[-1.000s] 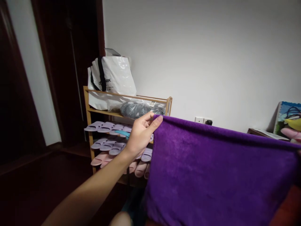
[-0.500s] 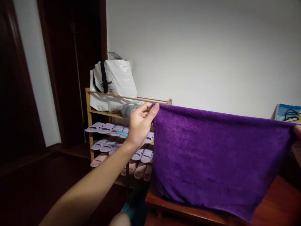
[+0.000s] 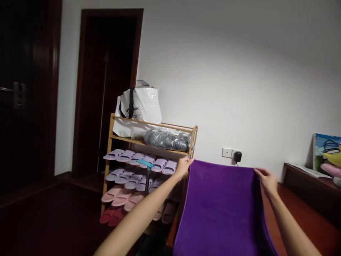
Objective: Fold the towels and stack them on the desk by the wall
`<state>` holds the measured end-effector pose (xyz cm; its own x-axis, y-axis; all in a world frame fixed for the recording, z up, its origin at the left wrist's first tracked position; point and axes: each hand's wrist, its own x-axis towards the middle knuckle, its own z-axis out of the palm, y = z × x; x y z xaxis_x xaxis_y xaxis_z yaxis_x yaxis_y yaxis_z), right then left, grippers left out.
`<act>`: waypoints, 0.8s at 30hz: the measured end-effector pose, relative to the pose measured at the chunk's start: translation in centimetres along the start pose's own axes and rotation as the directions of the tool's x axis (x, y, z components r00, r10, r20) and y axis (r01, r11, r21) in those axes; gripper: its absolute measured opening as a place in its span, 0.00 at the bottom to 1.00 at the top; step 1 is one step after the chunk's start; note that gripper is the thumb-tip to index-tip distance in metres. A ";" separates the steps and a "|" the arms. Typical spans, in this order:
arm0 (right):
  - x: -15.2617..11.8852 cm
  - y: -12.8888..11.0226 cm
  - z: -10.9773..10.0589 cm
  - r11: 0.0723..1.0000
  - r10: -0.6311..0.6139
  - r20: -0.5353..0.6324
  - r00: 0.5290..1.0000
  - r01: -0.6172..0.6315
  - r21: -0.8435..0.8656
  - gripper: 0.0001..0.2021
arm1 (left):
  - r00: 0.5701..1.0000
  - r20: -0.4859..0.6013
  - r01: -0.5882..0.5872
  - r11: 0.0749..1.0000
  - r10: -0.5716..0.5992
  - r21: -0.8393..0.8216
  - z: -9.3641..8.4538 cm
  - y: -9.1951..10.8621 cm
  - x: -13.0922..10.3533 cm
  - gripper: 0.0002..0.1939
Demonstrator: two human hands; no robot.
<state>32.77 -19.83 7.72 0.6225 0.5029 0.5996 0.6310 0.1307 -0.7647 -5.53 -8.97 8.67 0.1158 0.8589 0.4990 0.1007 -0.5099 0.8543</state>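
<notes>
A purple cloth (image 3: 221,206) hangs stretched between my two hands, its top edge nearly level and its lower part running out of the bottom of the view. My left hand (image 3: 183,168) pinches the upper left corner, in front of the shoe rack's right end. The upper right corner is pinched by my right hand (image 3: 267,180), over the reddish wooden surface (image 3: 301,217). Both arms reach forward.
The wooden shoe rack (image 3: 106,167) holds several slippers, a white bag (image 3: 146,106) and plastic-wrapped grey items (image 3: 167,139). A blue-topped pole (image 3: 145,163) stands before it. At right, a dark ledge (image 3: 309,176) bears a picture. A wall socket (image 3: 226,153) shows behind.
The cloth is lower and farther away, and its upper corners look closer together. My right hand has come fully into view. The camera view has shifted, showing more of the rack and door.
</notes>
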 end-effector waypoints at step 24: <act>-7.9 10.9 13.4 0.757 0.002 0.692 0.722 0.451 -0.473 0.32 | 0.858 0.504 -0.350 0.605 -0.099 0.715 7.5 -12.6 -3.3 0.32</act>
<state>28.55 -10.98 -8.52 0.1299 0.9547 0.2678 0.9774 -0.0778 -0.1968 0.20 -5.74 -4.87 0.5877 0.7628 0.2697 0.7269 -0.6442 0.2381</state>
